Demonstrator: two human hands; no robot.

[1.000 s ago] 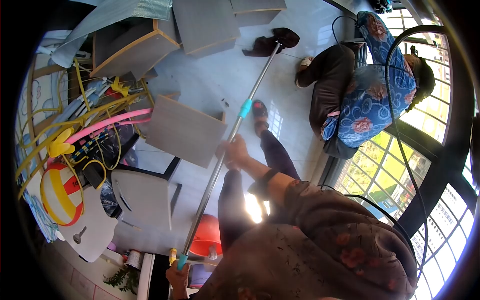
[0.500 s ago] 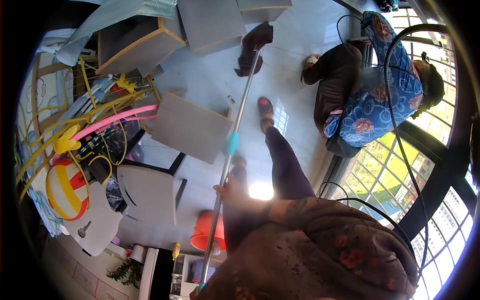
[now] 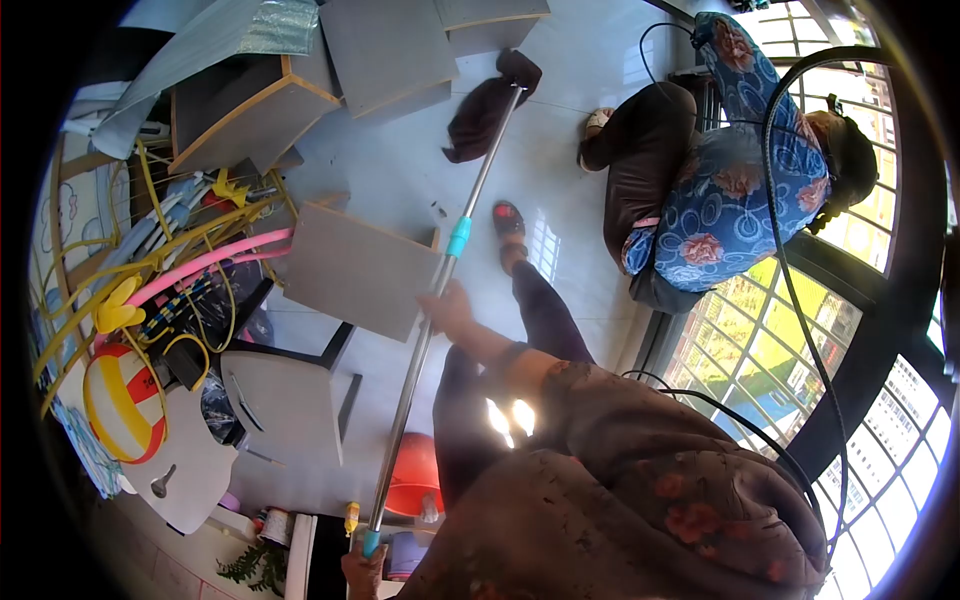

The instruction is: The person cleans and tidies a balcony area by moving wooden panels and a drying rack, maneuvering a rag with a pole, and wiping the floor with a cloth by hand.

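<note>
A mop's silver pole (image 3: 408, 390) slants up across the view, with turquoise collars along it. My right hand (image 3: 452, 312) is wrapped round the pole below the upper turquoise collar (image 3: 460, 236). Low in the view, my left hand (image 3: 362, 572) grips the pole's lower end by its turquoise tip; part of that hand is cut off by my sleeve and the edge. At the far end, the dark mop cloth (image 3: 484, 118) lies spread on the pale tiled floor (image 3: 400, 170), beside grey boards.
A person in a blue flowered top (image 3: 735, 190) crouches by the barred windows on the right. Grey cabinets (image 3: 385, 55), a tilted board (image 3: 360, 268), a grey chair (image 3: 285, 400), a volleyball (image 3: 125, 402) and yellow tubes stand left. A red bucket (image 3: 412, 478) is near my legs.
The mop cloth has swept a little left and spread out more. My right hand has moved up and left with the pole. My left hand has come into view.
</note>
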